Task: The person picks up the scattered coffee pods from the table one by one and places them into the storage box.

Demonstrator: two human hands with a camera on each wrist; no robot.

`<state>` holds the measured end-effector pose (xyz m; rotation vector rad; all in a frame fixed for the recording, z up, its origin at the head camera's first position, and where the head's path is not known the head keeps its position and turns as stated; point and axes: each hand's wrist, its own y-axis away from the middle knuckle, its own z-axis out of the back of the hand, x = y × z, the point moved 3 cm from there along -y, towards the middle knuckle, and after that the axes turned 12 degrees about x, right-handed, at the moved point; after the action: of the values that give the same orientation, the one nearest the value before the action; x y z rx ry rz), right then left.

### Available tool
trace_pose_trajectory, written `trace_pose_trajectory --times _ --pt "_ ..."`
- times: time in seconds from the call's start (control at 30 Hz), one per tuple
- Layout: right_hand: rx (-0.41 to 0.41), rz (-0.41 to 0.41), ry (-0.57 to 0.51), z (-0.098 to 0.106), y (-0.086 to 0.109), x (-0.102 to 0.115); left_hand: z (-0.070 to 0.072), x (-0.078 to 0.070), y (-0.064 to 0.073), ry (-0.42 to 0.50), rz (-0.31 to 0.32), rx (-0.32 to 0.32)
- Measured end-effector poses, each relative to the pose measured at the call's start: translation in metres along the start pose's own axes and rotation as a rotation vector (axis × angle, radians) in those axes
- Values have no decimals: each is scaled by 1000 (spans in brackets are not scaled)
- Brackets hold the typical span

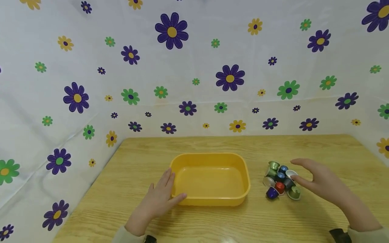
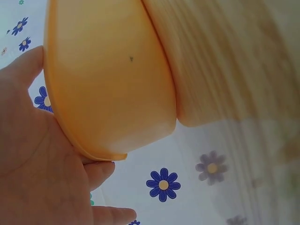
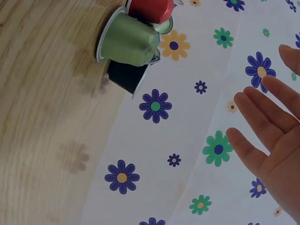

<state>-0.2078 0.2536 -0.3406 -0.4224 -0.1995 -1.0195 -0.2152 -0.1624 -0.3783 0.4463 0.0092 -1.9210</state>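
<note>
A yellow plastic tray with raised walls sits on the wooden table. My left hand lies on its left rim, fingers extended along the edge and thumb over the near corner. The left wrist view shows the tray's outer wall beside the palm. To the right of the tray is a pile of coffee capsules, among them a red one, a dark blue one and a green one. My right hand hovers at the pile's right side, thumb and fingers spread, holding nothing.
The wooden table extends around the tray. Behind it and along both sides hangs a white cloth printed with purple, green and yellow flowers.
</note>
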Motion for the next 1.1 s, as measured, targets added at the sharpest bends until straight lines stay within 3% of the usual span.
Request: trace_pose_trajectory --times 0.23,0.53,1.1 --pt "22 57 34 -2 -1 -4 0 1 -2 -9 -12 -7" --pt "159 29 -21 -9 0 -12 -1 1 0 9 -7 7" --pt "314 -30 -34 -19 -1 -25 -2 3 0 4 -5 12"
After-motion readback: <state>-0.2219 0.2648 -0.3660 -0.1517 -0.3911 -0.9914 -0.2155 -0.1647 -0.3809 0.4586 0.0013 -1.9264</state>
